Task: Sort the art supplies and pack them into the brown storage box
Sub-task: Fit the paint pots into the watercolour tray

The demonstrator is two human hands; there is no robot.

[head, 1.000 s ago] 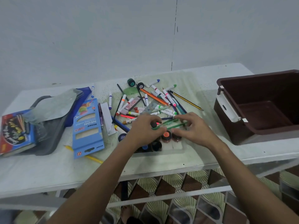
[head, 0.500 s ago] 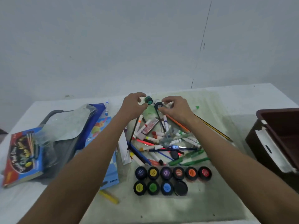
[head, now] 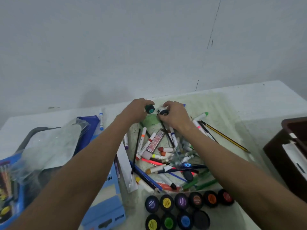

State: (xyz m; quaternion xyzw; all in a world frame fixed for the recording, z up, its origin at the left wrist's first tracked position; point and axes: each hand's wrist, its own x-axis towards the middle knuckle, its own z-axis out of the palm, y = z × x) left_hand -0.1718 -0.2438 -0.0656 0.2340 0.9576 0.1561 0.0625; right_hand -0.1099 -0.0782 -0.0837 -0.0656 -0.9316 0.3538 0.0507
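Your left hand [head: 135, 112] reaches to the far side of the counter [head: 240, 100], its grip curled round a small teal-capped paint pot [head: 150, 109]. Your right hand [head: 174, 114] lies just beside it, its grip closed round a second small pot [head: 163, 112], white with a dark cap. The two pots sit near each other, apart by a narrow gap, above a green protractor [head: 152, 121]. Nearer you lies a loose heap of markers [head: 159, 156], pens and brushes, with a yellow-and-black pencil [head: 226, 137] at its right edge. At the near edge stand ten capped paint pots [head: 184, 209] in two rows, six behind and four in front, touching one another. The brown storage box [head: 282, 156] stands at the far right, well apart from both hands; only its corner is in view and its contents cannot be told. On the left lie a light blue marker carton [head: 106, 203] and a dark pouch under clear plastic [head: 49, 146].
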